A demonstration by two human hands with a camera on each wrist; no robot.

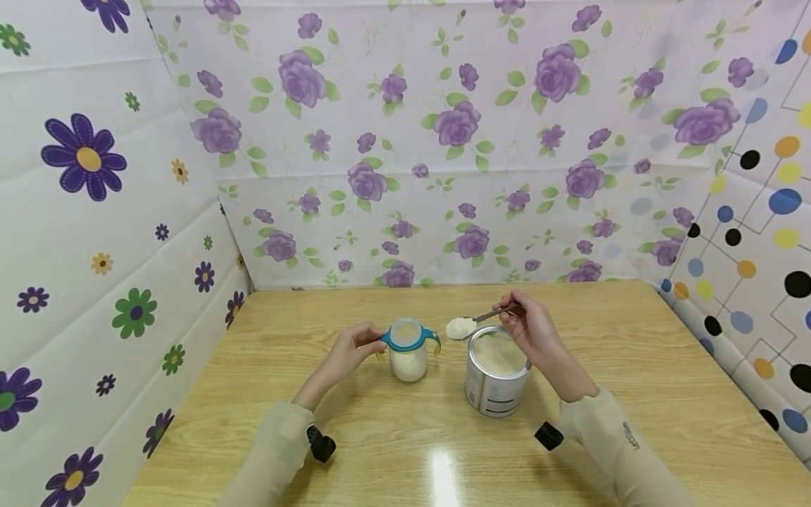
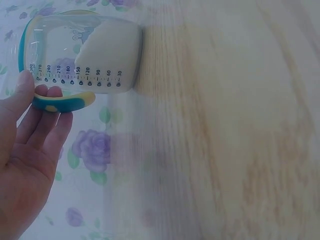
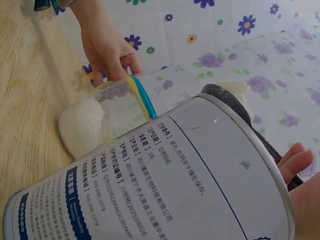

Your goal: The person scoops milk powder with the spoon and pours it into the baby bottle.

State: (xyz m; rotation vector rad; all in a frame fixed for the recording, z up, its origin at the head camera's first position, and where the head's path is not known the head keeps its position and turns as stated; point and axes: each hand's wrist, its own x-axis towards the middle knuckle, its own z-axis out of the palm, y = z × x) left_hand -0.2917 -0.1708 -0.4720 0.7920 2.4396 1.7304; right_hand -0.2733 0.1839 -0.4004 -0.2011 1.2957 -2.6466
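Note:
A clear baby bottle (image 1: 408, 365) with a teal and yellow handled collar stands upright on the table, partly filled with pale powder (image 2: 112, 52). My left hand (image 1: 350, 348) pinches its left handle (image 2: 65, 102) between thumb and fingers. In my right hand (image 1: 537, 332) is a dark spoon (image 1: 491, 314), gripped by its handle and heaped with the same pale powder (image 1: 460, 328). The spoon's bowl hangs past the left rim of an open metal can (image 1: 494, 396), toward the bottle. More powder shows inside the can. In the right wrist view the can hides part of the bottle.
Everything stands on a light wood table (image 1: 380, 451). Flower-printed sheets (image 1: 418, 197) rise behind and at the left, and a dotted sheet (image 1: 747, 282) at the right. A small black device (image 1: 322, 445) sits at each cuff.

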